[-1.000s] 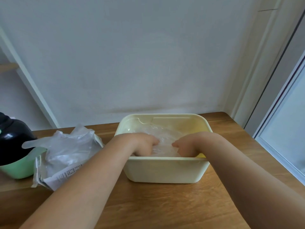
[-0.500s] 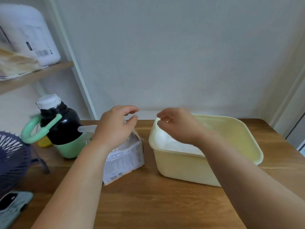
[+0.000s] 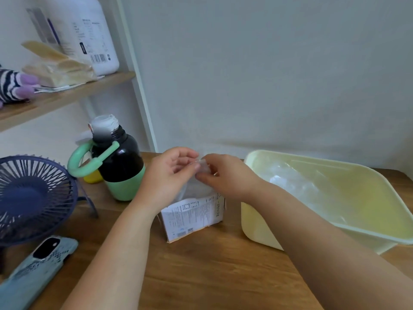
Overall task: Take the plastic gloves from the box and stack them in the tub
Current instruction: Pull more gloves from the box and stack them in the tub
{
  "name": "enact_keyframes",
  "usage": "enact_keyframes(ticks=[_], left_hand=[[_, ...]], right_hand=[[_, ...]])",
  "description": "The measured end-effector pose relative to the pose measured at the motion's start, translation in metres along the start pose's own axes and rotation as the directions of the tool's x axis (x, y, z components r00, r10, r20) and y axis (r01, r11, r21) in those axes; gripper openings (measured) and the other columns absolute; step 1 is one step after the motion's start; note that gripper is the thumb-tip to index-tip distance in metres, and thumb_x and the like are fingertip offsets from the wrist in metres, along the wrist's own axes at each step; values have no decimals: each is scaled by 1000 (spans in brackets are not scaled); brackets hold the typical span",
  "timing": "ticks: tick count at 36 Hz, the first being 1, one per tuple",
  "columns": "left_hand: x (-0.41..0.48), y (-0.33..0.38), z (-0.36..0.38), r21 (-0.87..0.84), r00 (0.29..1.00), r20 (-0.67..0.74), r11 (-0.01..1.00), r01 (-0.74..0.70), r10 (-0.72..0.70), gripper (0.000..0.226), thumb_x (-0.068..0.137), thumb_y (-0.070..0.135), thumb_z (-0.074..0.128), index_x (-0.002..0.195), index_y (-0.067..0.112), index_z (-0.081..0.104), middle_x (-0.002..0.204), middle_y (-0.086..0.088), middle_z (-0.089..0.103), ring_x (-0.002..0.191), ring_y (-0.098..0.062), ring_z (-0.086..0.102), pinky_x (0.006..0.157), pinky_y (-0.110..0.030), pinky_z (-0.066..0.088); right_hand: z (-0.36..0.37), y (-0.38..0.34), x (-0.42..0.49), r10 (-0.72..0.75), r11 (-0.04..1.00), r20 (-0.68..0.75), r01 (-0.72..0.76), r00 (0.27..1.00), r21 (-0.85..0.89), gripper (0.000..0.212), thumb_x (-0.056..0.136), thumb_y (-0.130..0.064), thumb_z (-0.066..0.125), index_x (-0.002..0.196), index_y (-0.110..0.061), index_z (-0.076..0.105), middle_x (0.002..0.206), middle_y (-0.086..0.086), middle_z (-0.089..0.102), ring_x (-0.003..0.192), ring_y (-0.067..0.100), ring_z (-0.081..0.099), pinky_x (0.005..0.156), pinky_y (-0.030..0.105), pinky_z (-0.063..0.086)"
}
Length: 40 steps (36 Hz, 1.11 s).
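Note:
A white printed glove box [image 3: 192, 217] stands on the wooden table, its top torn open. Above it, my left hand [image 3: 171, 175] and my right hand [image 3: 225, 175] meet, and both pinch the upper edge of a clear plastic glove [image 3: 202, 170] that rises out of the box. To the right sits the pale yellow tub [image 3: 257, 229], with clear gloves [image 3: 288, 177] lying flat in its bottom. My right forearm crosses in front of the tub's near wall.
A black and mint-green bottle [image 3: 120, 162] stands left of the box. A dark blue desk fan [image 3: 31, 198] and a phone [image 3: 33, 274] in a light blue case lie further left. A wooden shelf [image 3: 58, 99] with packages hangs at upper left.
Both hands have left the tub and moved left over the box. They were apart and held nothing half a second ago; now they pinch a glove together. The view has swung left.

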<state>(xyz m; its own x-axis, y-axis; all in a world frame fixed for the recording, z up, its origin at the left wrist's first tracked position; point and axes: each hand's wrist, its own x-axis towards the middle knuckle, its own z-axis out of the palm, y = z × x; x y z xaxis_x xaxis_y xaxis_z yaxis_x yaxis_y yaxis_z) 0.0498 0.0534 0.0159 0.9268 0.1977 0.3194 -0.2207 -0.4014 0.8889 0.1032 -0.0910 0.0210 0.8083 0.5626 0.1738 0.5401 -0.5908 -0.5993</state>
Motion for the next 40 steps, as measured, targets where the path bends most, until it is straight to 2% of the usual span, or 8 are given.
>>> enact_keyframes(ticks=[3,5,10,19,24,32,36,40], left_hand=[[0,-7,-2,103,999,-34,994,-22,26,25,85,19,71,103,35,61,102,18,65,96,8,59,80,-8,45],[-1,-10,-3,146,999,-45,989,-16,22,20,87,21,68,100,34,59,102,18,63,96,11,55,77,-3,41],[-4,-12,-4,228,996,87,974,-14,-7,12,92,22,61,96,33,63,96,17,68,94,7,59,81,-13,44],[-6,-13,-4,161,995,-79,984,79,-67,15,78,31,77,88,29,67,89,13,67,86,1,61,67,-13,45],[-8,-11,-5,159,990,-115,983,94,-76,16,75,39,76,86,31,68,83,5,65,80,-9,58,67,-22,46],[-4,-14,-10,734,988,91,679,17,-123,12,91,29,61,96,31,72,88,17,58,79,-6,55,69,-28,47],[3,-6,-7,788,944,229,615,-36,-238,28,88,51,56,90,29,73,83,13,64,81,-10,59,79,-35,48],[5,9,-3,768,971,148,641,8,-190,66,74,79,49,120,34,62,123,8,55,115,-16,52,94,-37,45]], right_hand=[[3,5,1,-12,1000,-100,13,995,15,30,90,-24,59,65,-18,43,56,-7,42,50,7,39,49,24,28],[3,8,1,18,995,-103,-7,994,100,7,88,-25,62,85,-22,56,60,-11,51,53,2,46,51,18,33],[3,7,-2,15,989,-128,4,992,148,48,87,-34,65,130,-19,49,73,-14,51,64,1,47,59,17,35],[2,7,-3,82,967,-215,-26,973,252,19,85,-23,69,95,-24,52,74,-4,60,65,13,57,71,35,54],[1,9,-3,155,940,-257,-62,954,335,8,94,-17,55,100,-22,56,83,-2,63,57,17,63,54,18,49],[-14,2,-2,411,662,-437,67,800,746,32,98,-6,39,118,-29,47,86,6,52,63,18,54,54,19,52],[-29,0,-6,487,486,-414,155,769,860,26,95,1,39,95,-19,57,68,0,44,52,9,44,55,23,52],[-46,4,-13,504,340,-350,191,790,921,17,95,-7,48,79,-12,49,67,2,42,51,11,41,55,25,51]])
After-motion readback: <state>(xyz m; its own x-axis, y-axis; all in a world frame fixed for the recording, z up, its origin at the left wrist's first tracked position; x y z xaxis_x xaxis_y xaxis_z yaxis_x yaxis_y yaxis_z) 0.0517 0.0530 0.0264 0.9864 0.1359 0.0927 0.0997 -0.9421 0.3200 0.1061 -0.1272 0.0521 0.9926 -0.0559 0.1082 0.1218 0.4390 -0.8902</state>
